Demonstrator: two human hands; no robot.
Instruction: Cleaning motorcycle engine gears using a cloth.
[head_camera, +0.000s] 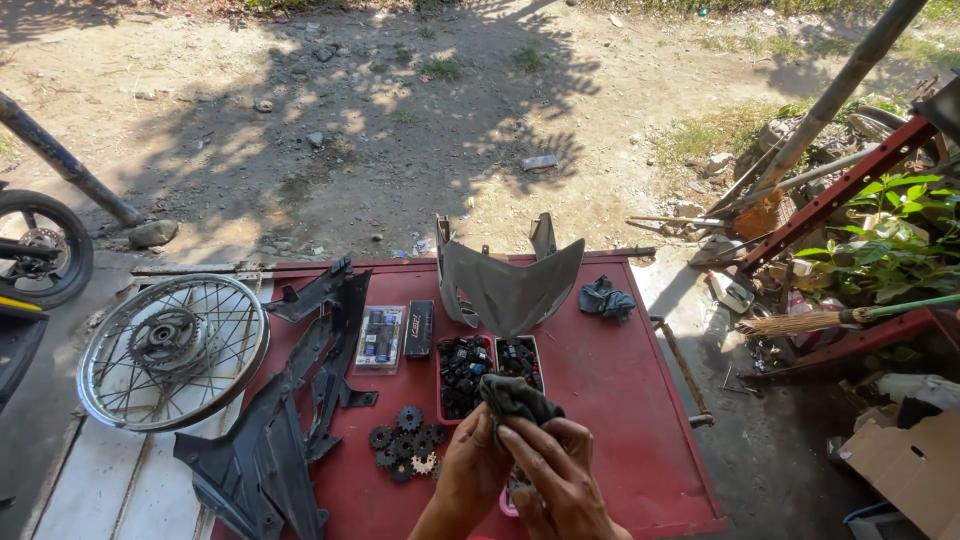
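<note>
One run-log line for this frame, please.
left hand: on rag | right hand: holds dark rag | below: sprockets, red table

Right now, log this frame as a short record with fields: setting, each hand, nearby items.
setting: outdoors, red table beside a dirt yard
left hand: closed on a dark rag
right hand: fingers on the same rag
in front: red trays of small dark parts
left of hands: pile of sprockets, black fairing panels, spoked wheel
far edge: grey cowl, second rag
</note>
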